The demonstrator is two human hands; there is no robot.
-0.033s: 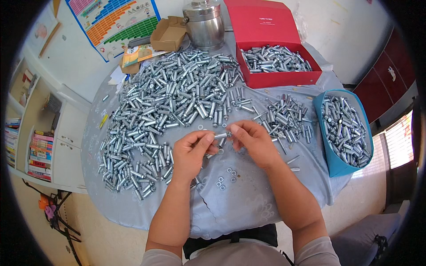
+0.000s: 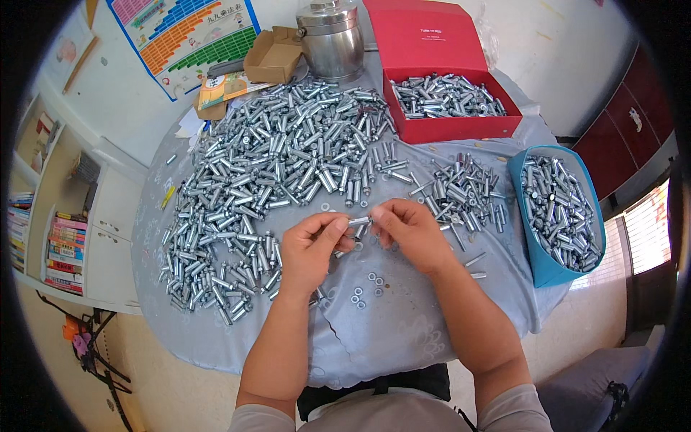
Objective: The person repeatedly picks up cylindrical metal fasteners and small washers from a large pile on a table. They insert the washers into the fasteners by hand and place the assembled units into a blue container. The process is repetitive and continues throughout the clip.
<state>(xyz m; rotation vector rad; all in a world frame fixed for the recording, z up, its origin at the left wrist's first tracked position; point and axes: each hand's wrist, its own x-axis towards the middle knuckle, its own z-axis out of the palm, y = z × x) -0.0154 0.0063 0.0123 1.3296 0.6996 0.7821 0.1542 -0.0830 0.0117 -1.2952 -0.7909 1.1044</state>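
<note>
A round worktop (image 2: 403, 338) under a pale grey cloth fills the room's middle. Nearest lie loose washers (image 2: 363, 286) on the cloth. Above them the left hand (image 2: 311, 247) and right hand (image 2: 412, 232) pinch one small bolt (image 2: 359, 222) between fingertips; a slip could drop it among the big heap of bolts (image 2: 277, 180). Beyond, the blue tub (image 2: 529, 241) overhangs the edge and might tip.

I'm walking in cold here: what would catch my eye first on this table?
The huge heap of silver metal bolts covering the grey tablecloth, mostly on the person's left. In the middle, the left hand and right hand hold one bolt between them. A red box at the back and a blue box on the right hold more.
</note>
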